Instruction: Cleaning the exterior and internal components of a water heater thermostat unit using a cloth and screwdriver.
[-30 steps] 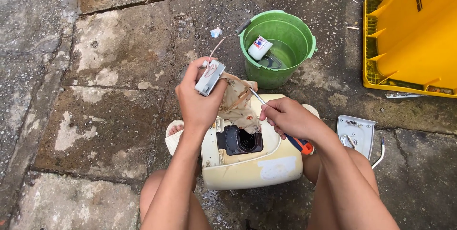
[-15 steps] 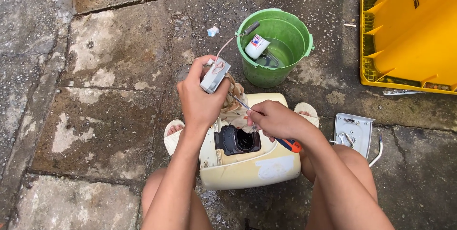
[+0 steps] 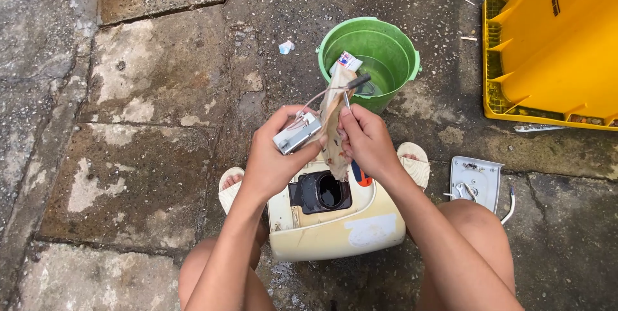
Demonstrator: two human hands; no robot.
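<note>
My left hand (image 3: 273, 156) grips a small grey box-shaped part (image 3: 296, 134) with thin wires running off it. My right hand (image 3: 368, 138) pinches a stained cloth (image 3: 333, 124) that hangs beside that part, and also holds a screwdriver (image 3: 358, 172) whose orange and blue handle pokes out below the fist. Both hands are raised over a cream-coloured appliance casing (image 3: 338, 224) with a dark square opening (image 3: 320, 192), which lies on the ground between my knees.
A green bucket (image 3: 368, 60) with water and a small packet stands just beyond the hands. A yellow plastic bin (image 3: 553, 47) lies at the upper right. A grey cover plate (image 3: 475, 182) with a wire lies right of my sandalled foot (image 3: 413, 163). The ground is cracked wet concrete.
Both hands have lifted away from the casing. The cloth, earlier draped on the casing, is now raised in my right hand beside the grey part.
</note>
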